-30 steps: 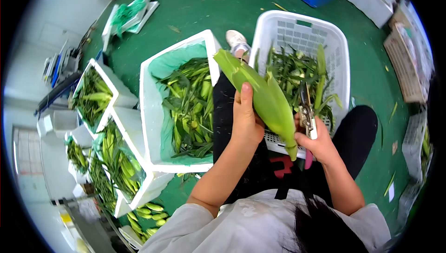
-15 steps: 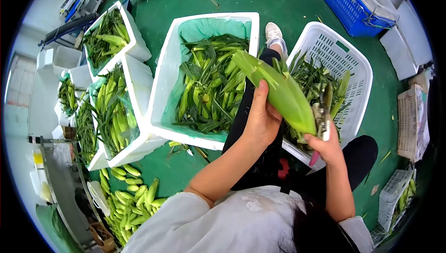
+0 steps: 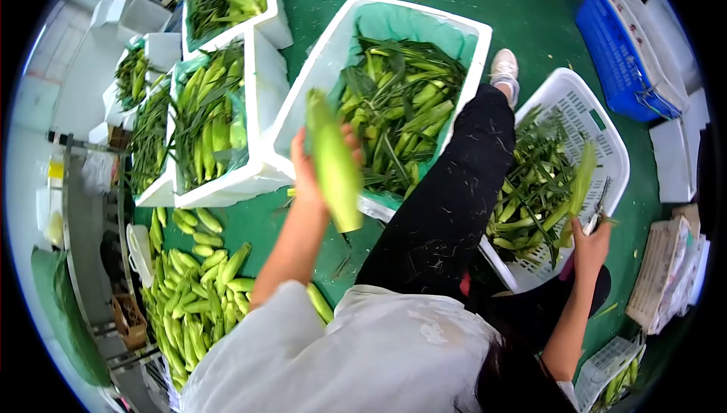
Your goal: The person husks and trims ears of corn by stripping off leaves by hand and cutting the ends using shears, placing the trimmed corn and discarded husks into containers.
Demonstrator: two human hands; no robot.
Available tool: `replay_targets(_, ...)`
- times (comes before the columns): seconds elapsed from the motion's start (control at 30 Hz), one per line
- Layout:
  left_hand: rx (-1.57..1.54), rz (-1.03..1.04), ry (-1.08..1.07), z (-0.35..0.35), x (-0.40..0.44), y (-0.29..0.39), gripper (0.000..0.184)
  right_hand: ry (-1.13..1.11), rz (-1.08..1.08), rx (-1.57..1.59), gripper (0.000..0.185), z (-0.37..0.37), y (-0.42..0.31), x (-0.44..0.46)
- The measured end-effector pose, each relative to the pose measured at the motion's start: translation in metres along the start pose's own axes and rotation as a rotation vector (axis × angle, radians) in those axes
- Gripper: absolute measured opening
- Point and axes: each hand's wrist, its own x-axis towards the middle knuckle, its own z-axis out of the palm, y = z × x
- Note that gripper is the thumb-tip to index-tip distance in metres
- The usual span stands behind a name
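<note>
My left hand [image 3: 306,174] is wrapped round an ear of corn [image 3: 335,163] in its green husk, slightly blurred, near the front corner of a white foam box [image 3: 282,134]. That box, lined with green film, holds leafy ears of corn [image 3: 401,102]. At the right, my right hand [image 3: 590,249] is closed on pruning shears [image 3: 602,199] with a dark pink handle, at the near right side of a white plastic basket [image 3: 615,148]. Corn leaves and husks [image 3: 530,186] fill much of the basket. A long pale green husk [image 3: 580,189] stands up beside my right thumb.
Trimmed ears of corn [image 3: 189,299] lie heaped on the green floor at the lower left. More foam boxes [image 3: 265,79] of corn stand at the left. A blue crate [image 3: 617,53] is at the upper right, with a beige basket [image 3: 657,265] below it.
My left hand has carried the ear of corn left, away from the shears, towards the foam box. My right hand with the shears has moved lower right, and the view has shifted.
</note>
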Motion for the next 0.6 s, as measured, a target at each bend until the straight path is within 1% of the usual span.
replay_targets(0.03,0.097,0.052,0.165,-0.022,-0.029,0.031,0.065,-0.001,-0.012,0.138,0.043,0.006,0.006,-0.001)
replay_targets(0.07,0.107,-0.029,-0.025,-0.077,-0.062,0.075,0.061,-0.008,-0.026,0.276,0.04,0.015,0.017,-0.001)
replay_targets(0.1,0.146,0.174,0.134,-0.107,-0.102,0.102,0.058,-0.026,-0.032,0.411,0.038,0.023,0.021,-0.001)
replay_targets(0.13,0.186,0.252,0.174,-0.151,-0.151,0.138,0.053,-0.222,0.215,0.873,0.037,0.025,0.001,-0.015)
replay_targets(0.17,0.266,0.426,0.406,-0.185,-0.208,0.165,0.051,-0.417,0.48,1.327,0.036,0.02,-0.029,-0.033)
replay_targets(0.2,0.308,0.619,0.581,-0.211,-0.27,0.183,0.054,-0.909,0.379,1.565,0.043,0.006,-0.05,-0.042)
replay_targets(0.23,0.287,0.693,0.813,-0.238,-0.338,0.201,0.051,-1.1,0.532,1.651,0.055,0.016,-0.055,-0.055)
replay_targets(0.27,0.308,0.772,1.078,-0.279,-0.411,0.221,0.054,-1.18,0.825,1.792,0.063,0.019,-0.07,-0.073)
replay_targets(0.3,0.239,0.887,1.145,-0.294,-0.471,0.224,0.056,-1.329,0.905,1.778,0.07,0.031,-0.061,-0.086)
replay_targets(0.33,0.181,0.998,1.311,-0.288,-0.507,0.215,0.054,-1.324,0.913,1.757,0.074,0.027,-0.071,-0.102)
replay_targets(0.37,0.004,1.356,1.376,-0.291,-0.533,0.213,0.055,-1.383,0.878,1.733,0.075,0.026,-0.072,-0.115)
replay_targets(0.4,-0.043,1.511,1.474,-0.295,-0.548,0.214,0.05,-1.45,0.809,1.711,0.077,0.023,-0.07,-0.128)
replay_targets(0.43,-0.003,1.533,1.537,-0.3,-0.54,0.221,0.046,-1.513,0.736,1.686,0.08,0.021,-0.067,-0.139)
replay_targets(0.47,0.089,1.503,1.563,-0.296,-0.51,0.228,0.041,-1.553,0.642,1.656,0.089,0.019,-0.064,-0.146)
replay_targets(0.5,0.246,1.41,1.54,-0.297,-0.462,0.236,0.037,-1.583,0.546,1.628,0.099,0.019,-0.06,-0.151)
replay_targets(0.53,0.482,1.268,1.459,-0.281,-0.386,0.234,0.032,-1.637,0.535,1.562,0.108,0.024,-0.047,-0.153)
replay_targets(0.57,0.738,1.122,1.322,-0.257,-0.298,0.219,0.029,-1.622,0.515,1.476,0.098,0.026,-0.037,-0.157)
replay_targets(0.6,0.999,0.969,1.139,-0.224,-0.207,0.19,0.025,-1.609,0.497,1.39,0.088,0.028,-0.029,-0.161)
